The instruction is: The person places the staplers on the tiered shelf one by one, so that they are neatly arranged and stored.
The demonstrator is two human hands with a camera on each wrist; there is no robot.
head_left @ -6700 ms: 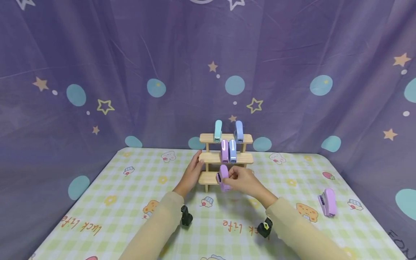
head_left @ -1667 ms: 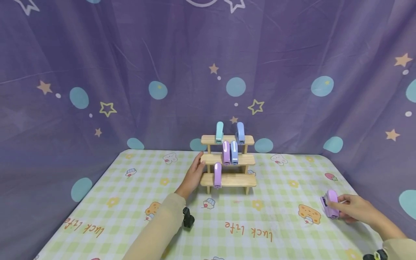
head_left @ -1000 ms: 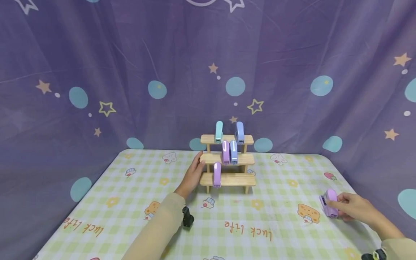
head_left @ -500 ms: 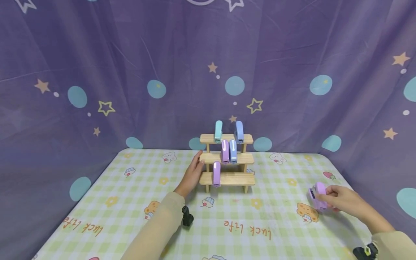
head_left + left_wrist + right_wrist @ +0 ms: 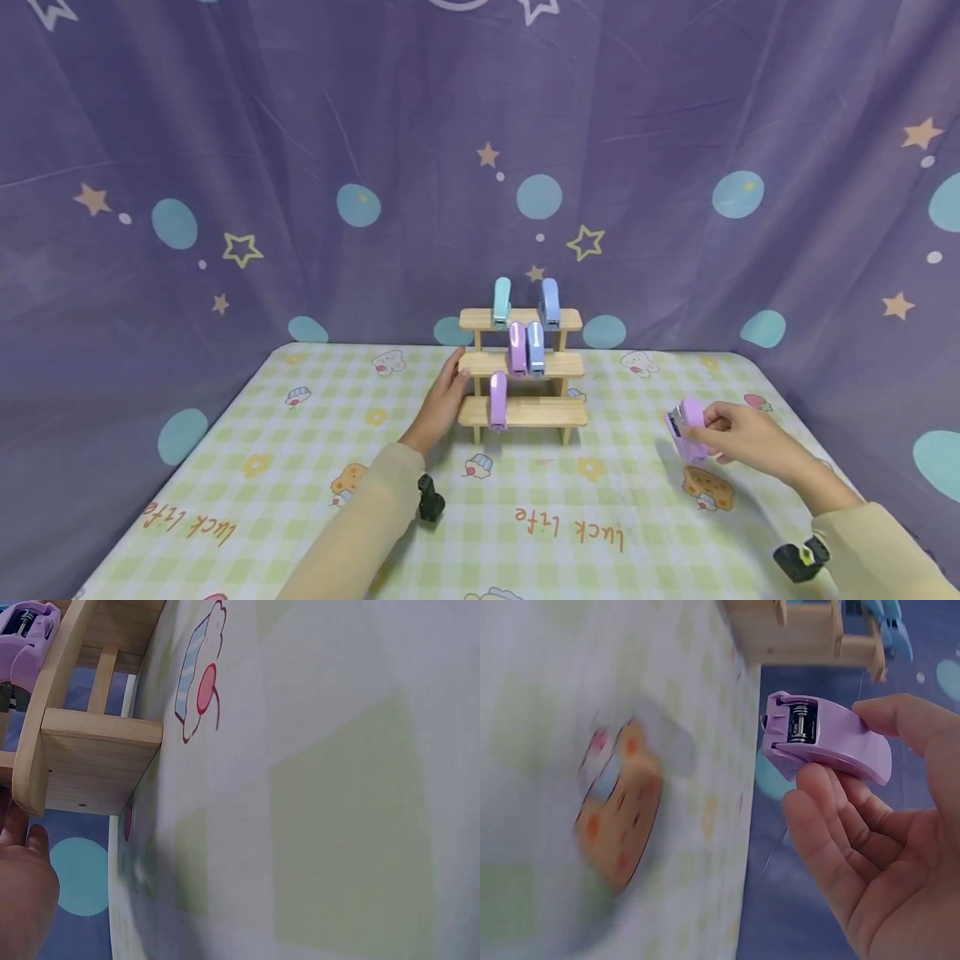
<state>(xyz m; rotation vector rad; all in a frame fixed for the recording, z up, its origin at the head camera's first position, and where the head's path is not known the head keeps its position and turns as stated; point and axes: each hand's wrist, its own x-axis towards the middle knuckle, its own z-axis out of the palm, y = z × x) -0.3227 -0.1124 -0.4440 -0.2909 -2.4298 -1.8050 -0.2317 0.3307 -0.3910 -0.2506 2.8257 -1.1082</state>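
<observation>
A light purple stapler (image 5: 692, 429) is pinched between the thumb and fingers of my right hand (image 5: 753, 437), held above the tablecloth at the right. The right wrist view shows the same stapler (image 5: 829, 739) with its spring visible. My left hand (image 5: 441, 407) rests against the left end of the three-tier wooden shelf (image 5: 543, 411), its fingers fairly straight. On the top tier stand a teal stapler (image 5: 502, 302) and a blue stapler (image 5: 551, 304). The middle tier bears a purple stapler (image 5: 517, 348) beside another blue stapler (image 5: 535, 348). One more purple stapler (image 5: 498, 402) stands left on the bottom tier.
A green and white checked tablecloth (image 5: 420, 542) with printed cartoons covers the table. Behind it hangs a purple curtain (image 5: 420, 108) with stars and dots. Small black cameras sit on both wrists.
A purple stapler was set on the bottom tier's left. My right hand then took hold of the stapler lying at the right, lifted it and moved left. My left hand stayed at the shelf.
</observation>
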